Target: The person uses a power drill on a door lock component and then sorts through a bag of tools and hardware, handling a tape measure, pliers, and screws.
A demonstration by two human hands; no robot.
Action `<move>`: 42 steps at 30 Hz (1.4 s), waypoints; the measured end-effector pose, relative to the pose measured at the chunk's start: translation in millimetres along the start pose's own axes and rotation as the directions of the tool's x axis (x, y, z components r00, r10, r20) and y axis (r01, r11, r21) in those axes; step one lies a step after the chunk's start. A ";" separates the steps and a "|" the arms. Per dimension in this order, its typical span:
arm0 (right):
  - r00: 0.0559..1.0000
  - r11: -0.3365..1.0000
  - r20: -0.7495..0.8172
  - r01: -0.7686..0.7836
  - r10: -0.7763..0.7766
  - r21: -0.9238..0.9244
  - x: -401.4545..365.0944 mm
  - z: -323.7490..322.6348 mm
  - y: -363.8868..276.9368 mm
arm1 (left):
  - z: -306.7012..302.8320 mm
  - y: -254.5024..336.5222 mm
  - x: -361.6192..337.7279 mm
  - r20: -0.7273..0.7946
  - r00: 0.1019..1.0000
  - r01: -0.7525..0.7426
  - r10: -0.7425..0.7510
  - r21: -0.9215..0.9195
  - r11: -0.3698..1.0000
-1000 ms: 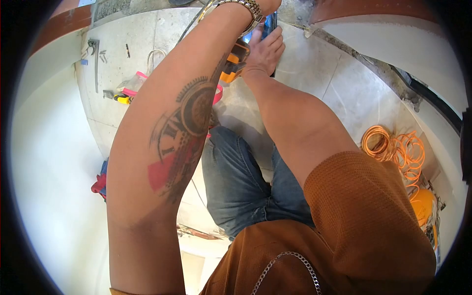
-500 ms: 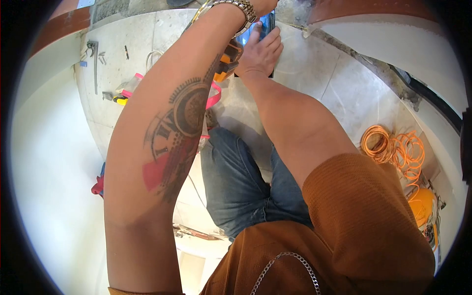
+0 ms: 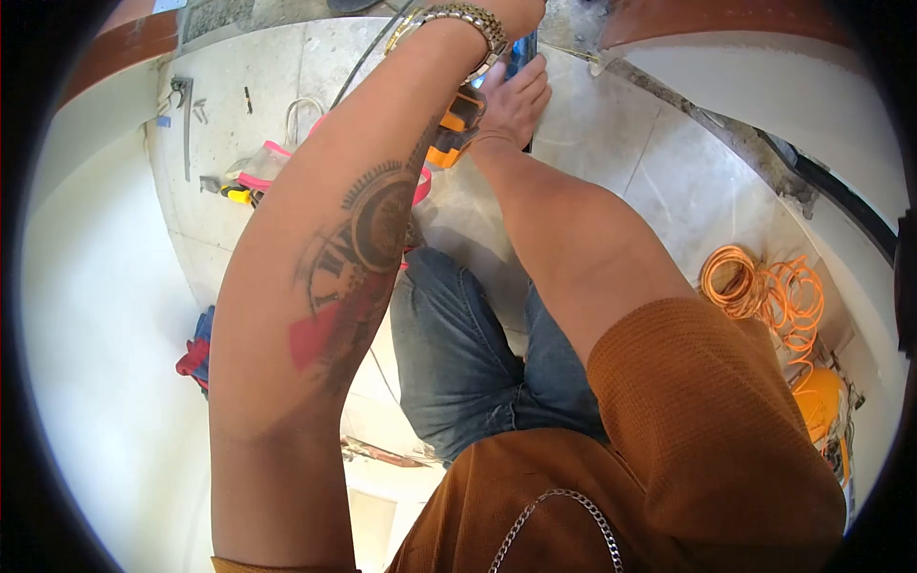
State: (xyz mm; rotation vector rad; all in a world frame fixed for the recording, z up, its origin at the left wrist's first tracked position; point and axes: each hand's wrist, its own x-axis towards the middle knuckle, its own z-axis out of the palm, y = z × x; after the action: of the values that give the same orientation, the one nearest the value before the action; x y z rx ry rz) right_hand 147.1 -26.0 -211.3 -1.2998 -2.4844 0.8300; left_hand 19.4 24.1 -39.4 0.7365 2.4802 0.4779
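Observation:
My left hand (image 3: 521,13) is at the top edge, mostly cut off, its fingers out of sight. A metal-band watch (image 3: 492,36) is on that wrist. Just below it, my right hand (image 3: 514,103) lies palm down with fingers stretched, against a glossy blue panel (image 3: 522,55) with a dark edge; much of the panel is hidden. Partly covered by my left forearm, an orange-and-black object (image 3: 457,115) sits beside my right hand; I cannot make out its kind. A dark cable (image 3: 371,55) runs up next to my left wrist.
On the tiled floor at left are a metal square (image 3: 186,129), a clear bag with pink edging (image 3: 266,164) and a yellow-and-black tool (image 3: 237,194). An orange coiled cord (image 3: 734,282) lies at right. Low walls curve along both sides.
My left forearm and wrist have shifted slightly right, covering more of the blue panel and uncovering the dark cable and more of the pink-edged bag. My right hand stays almost in place.

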 end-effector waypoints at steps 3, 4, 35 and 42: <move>0.999 0.999 -0.031 -0.012 0.013 0.044 -0.2 -2.2 -1.5 | 4.3 3.8 1.3 -0.015 0.999 0.039 -0.038 0.029 0.999; 1.000 0.999 -0.028 -0.014 0.015 0.038 1.0 -1.1 -0.9 | 3.7 3.3 2.5 -0.015 0.999 0.039 -0.038 0.030 0.999; 0.981 0.996 -0.177 0.067 -0.078 -0.066 -0.4 17.4 8.6 | -1.5 10.2 2.6 0.073 0.984 0.161 -0.160 -0.015 0.987; 0.976 0.934 -0.106 0.145 -0.189 -0.327 -0.1 18.4 15.1 | -8.0 17.8 -1.8 0.115 0.974 0.205 -0.197 -0.063 0.977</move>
State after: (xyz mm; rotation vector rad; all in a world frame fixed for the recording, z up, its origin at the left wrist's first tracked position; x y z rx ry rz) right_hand 149.5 -26.3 -235.0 -1.1656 -2.6466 0.2983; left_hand 23.5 35.6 -24.2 0.4622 2.3896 0.4410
